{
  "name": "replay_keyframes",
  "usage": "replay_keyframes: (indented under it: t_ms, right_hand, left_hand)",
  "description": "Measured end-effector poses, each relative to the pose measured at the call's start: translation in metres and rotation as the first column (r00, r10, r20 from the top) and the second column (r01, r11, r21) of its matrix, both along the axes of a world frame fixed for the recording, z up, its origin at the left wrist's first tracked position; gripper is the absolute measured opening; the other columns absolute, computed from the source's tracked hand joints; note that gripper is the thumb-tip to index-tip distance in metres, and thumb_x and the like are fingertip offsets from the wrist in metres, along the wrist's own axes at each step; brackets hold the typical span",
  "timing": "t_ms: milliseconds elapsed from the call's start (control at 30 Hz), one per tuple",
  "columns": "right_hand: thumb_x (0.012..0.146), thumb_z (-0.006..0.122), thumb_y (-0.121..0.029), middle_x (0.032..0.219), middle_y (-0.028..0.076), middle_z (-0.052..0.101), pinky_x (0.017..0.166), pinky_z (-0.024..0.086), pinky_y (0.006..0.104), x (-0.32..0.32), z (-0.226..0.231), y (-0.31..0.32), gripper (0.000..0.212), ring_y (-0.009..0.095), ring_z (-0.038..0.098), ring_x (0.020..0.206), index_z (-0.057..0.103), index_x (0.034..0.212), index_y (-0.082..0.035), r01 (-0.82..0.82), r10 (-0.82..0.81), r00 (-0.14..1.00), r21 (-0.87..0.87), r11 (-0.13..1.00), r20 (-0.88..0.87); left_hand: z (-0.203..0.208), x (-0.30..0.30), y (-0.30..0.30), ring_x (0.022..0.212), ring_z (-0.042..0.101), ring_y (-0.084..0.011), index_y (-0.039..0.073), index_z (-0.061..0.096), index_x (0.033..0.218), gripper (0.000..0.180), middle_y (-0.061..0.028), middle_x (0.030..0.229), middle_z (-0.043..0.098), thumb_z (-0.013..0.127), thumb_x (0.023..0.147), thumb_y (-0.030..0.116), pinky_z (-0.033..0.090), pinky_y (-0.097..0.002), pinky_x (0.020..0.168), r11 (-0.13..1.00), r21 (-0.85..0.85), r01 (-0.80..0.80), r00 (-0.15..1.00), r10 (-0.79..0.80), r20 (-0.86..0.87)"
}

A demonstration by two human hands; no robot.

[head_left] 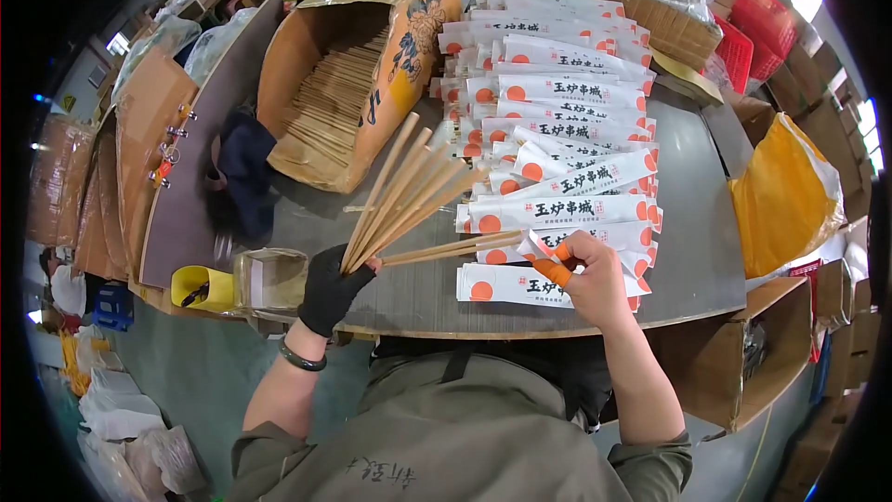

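the wooden sticks spread in a fan at the centre of the frame, their lower ends gathered in the left hand and their upper ends pointing to the upper right. they look light and stiff, probably smooth enough to slide against each other, so a hold near the gathered ends, firm but not hard, should suit them best. one pair of sticks leaves the fan and runs to the right, its far ends reaching the paper sleeve just right of the frame's centre. the sleeve seems thin, soft and easy to crease or tear; it is likely best pinched lightly by its edge, with the mouth left free.

the left fingers, in a black glove with bare tips, are closed around the bundle, thumb side toward the single pair. the right hand has its thumb and fingers nearly together, pinching the sleeve; orange covers wrap some of the fingertips. whether the stick ends are inside the sleeve or only at its mouth, i cannot tell.

more white sleeves lie overlapped in a long column from upper centre down to the right hand, and an open carton at upper left holds more sticks.
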State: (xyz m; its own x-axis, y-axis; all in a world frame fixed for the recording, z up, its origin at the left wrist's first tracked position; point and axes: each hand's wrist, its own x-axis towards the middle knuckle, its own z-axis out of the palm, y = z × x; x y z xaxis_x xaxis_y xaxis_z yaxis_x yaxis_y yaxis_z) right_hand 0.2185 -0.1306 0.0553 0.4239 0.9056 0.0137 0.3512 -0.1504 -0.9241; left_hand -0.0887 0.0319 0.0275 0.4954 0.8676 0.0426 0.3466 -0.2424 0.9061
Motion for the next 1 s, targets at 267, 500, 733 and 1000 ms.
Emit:
replay_keyframes:
  t_ms: [267, 500, 733, 1000]
  right_hand:
    - [0.071, 0.078, -0.013, 0.075, 0.009, 0.061, 0.063, 0.047, 0.0389, -0.018, -0.008, 0.011, 0.011, 0.028, 0.060, 0.073, 0.072, 0.079, -0.008, -0.340, 0.162, 0.753, 0.166, 0.926, 0.638]
    - [0.070, 0.078, -0.016, 0.092, 0.015, 0.057, 0.071, 0.045, 0.0447, -0.041, 0.019, 0.041, 0.037, 0.034, 0.056, 0.087, 0.061, 0.101, -0.005, -0.231, -0.098, 0.479, 0.233, 0.945, 0.872]
    - [0.075, 0.061, -0.012, 0.095, 0.012, 0.058, 0.074, 0.048, 0.0404, -0.039, -0.066, -0.019, 0.033, 0.028, 0.057, 0.090, 0.061, 0.105, 0.002, -0.504, 0.242, 0.249, -0.088, 0.859, 0.938]
    - [0.074, 0.072, -0.007, 0.088, 0.009, 0.061, 0.066, 0.051, 0.0377, -0.034, -0.061, -0.014, 0.018, 0.028, 0.061, 0.080, 0.065, 0.090, -0.005, -0.408, 0.201, 0.677, 0.134, 0.903, 0.708]
  left_hand:
    - [0.011, 0.005, 0.006, 0.090, 0.065, -0.0176, 0.001, 0.066, 0.095, 0.017, -0.0109, 0.100, 0.070, 0.068, 0.087, 0.017, 0.051, -0.0324, 0.079, 0.969, -0.041, 0.245, 0.966, -0.240, 0.091]
    - [-0.035, 0.073, -0.019, 0.091, 0.063, -0.0157, 0.005, 0.059, 0.104, 0.016, -0.0084, 0.108, 0.066, 0.057, 0.095, 0.019, 0.049, -0.0301, 0.082, 0.920, -0.386, 0.066, 0.842, 0.156, 0.516]
    - [-0.057, 0.058, -0.014, 0.076, 0.066, -0.0153, 0.004, 0.069, 0.093, 0.024, -0.0070, 0.080, 0.070, 0.059, 0.093, 0.026, 0.050, -0.0306, 0.072, 0.956, -0.005, -0.292, 0.956, 0.292, 0.016]
    - [-0.033, 0.029, -0.016, 0.078, 0.065, -0.0130, -0.002, 0.068, 0.093, 0.021, -0.0064, 0.080, 0.069, 0.066, 0.088, 0.018, 0.051, -0.0288, 0.073, 0.986, -0.145, -0.082, 0.955, 0.119, 0.271]
